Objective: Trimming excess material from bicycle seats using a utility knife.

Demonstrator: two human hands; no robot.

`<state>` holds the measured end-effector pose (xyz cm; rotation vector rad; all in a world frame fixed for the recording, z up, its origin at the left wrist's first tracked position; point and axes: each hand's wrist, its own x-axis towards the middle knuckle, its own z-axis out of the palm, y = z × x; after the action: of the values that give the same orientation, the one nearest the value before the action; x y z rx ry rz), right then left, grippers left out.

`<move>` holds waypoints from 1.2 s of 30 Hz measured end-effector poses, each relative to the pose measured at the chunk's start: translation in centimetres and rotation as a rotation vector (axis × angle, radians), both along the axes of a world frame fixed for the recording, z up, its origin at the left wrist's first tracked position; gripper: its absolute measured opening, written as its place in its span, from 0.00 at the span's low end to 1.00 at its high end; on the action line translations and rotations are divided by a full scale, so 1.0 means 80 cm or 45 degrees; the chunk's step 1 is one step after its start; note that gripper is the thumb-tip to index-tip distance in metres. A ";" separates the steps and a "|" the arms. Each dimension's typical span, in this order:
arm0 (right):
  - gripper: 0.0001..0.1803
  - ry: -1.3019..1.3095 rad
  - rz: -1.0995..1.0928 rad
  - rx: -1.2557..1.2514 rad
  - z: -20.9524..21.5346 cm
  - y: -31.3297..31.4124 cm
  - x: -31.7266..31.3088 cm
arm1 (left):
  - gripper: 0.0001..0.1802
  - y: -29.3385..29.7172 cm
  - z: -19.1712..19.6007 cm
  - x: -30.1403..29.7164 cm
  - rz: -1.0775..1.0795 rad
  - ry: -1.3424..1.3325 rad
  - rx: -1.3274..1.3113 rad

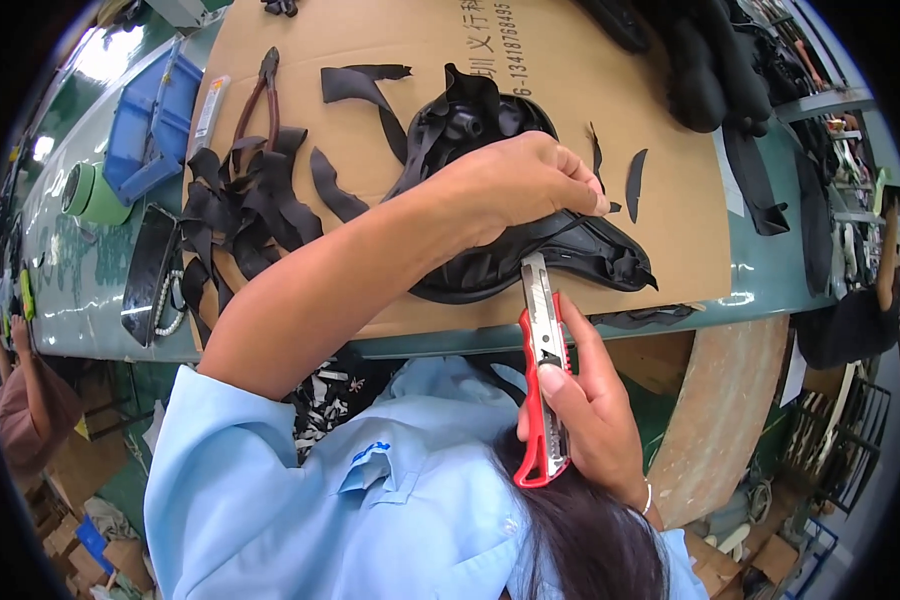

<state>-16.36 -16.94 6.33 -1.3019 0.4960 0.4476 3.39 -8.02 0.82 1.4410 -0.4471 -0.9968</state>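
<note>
Fingers of the right hand point(602, 430) wrap a red cutter point(546, 340); the left hand point(520, 180) pinches a thin black strip point(550, 234).
The cutter's tip lies over the saddle point(485, 272) at six o'clock, on cardboard point(690, 240). From the saddle, scraps point(292, 215) lie at nine o'clock, pliers point(268, 72) toward ten, a blue bin point(127, 160) beyond.

Lighting: bright, fairly even | Glare: white patches, green tabletop point(80, 280), left | Distortion: fisheye curvature, black rim | Focus: cardboard point(695, 245) crisp, outer edges soft
</note>
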 end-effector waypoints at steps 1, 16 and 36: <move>0.36 0.013 0.007 0.022 0.000 -0.003 -0.001 | 0.09 0.003 0.003 0.000 0.003 -0.002 -0.001; 0.18 -0.650 -0.142 -0.747 -0.086 -0.087 0.160 | 0.10 0.073 0.021 -0.022 0.192 -1.349 0.844; 0.28 -0.899 1.020 -1.850 0.040 -0.109 0.136 | 0.11 0.023 -0.008 -0.052 0.638 -1.269 0.445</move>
<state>-5.45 -25.62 9.51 -2.9254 -0.4950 0.1801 -0.74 -6.16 0.17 2.1874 -0.5838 0.1186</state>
